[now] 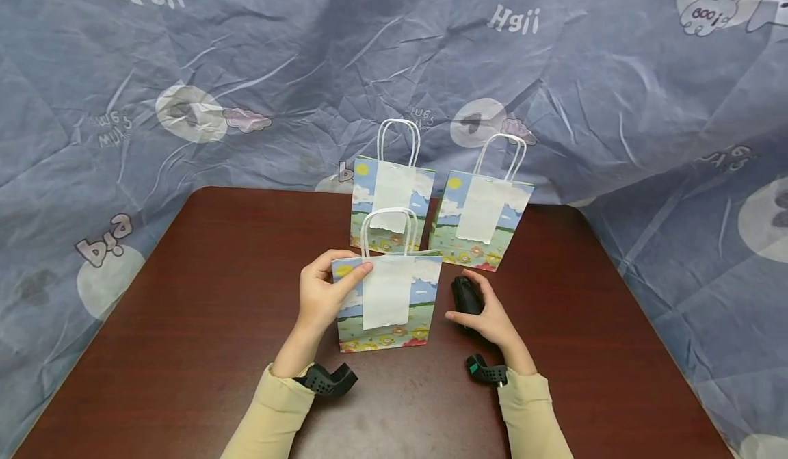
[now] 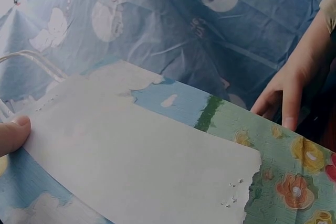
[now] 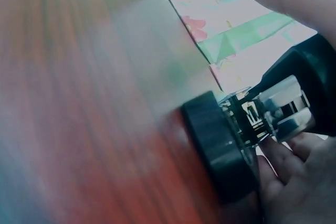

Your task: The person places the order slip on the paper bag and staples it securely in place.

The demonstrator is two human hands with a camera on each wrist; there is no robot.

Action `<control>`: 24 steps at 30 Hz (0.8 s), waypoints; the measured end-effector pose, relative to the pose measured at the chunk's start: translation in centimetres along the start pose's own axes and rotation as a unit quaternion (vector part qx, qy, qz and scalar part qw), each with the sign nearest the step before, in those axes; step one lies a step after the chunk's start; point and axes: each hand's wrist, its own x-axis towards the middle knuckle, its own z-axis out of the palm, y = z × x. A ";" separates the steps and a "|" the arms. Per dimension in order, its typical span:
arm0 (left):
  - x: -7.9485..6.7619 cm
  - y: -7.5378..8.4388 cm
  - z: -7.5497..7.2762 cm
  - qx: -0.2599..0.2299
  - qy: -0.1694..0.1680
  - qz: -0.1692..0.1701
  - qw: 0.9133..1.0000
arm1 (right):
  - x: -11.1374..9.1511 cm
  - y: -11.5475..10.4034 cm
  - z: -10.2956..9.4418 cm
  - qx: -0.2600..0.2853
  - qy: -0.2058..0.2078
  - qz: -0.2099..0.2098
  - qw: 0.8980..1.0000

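Observation:
The nearest paper gift bag, printed with a landscape and flowers, stands at mid-table with white twisted handles. My left hand pinches its upper left edge, thumb on the front and fingers behind. A white paper strip with a ragged lower edge covers part of its front. To the bag's right, my right hand is spread around a black hole punch, fingers beside it and thumb apart. In the right wrist view, the hole punch base and its metal mechanism show, the thumb above.
Two matching paper bags stand behind, one at the back middle and one at the back right, each with a white strip on its front. A dark red-brown table lies under everything. A blue-grey printed cloth hangs around it.

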 end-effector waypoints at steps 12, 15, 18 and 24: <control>0.0 0.0 0.0 0.000 0.000 -0.004 1.000 | -0.2 -2.4 0.3 0.033 0.027 -0.059 0.997; 0.0 0.0 0.0 0.000 -0.001 0.001 1.000 | -0.4 -3.3 0.3 0.025 0.032 -0.036 0.999; 0.0 0.0 0.0 0.000 -0.001 0.001 1.000 | -0.4 -3.3 0.3 0.024 0.031 -0.002 0.999; 0.0 0.0 0.0 0.000 -0.001 -0.004 1.000 | 0.3 -1.2 0.4 0.058 0.036 0.056 0.996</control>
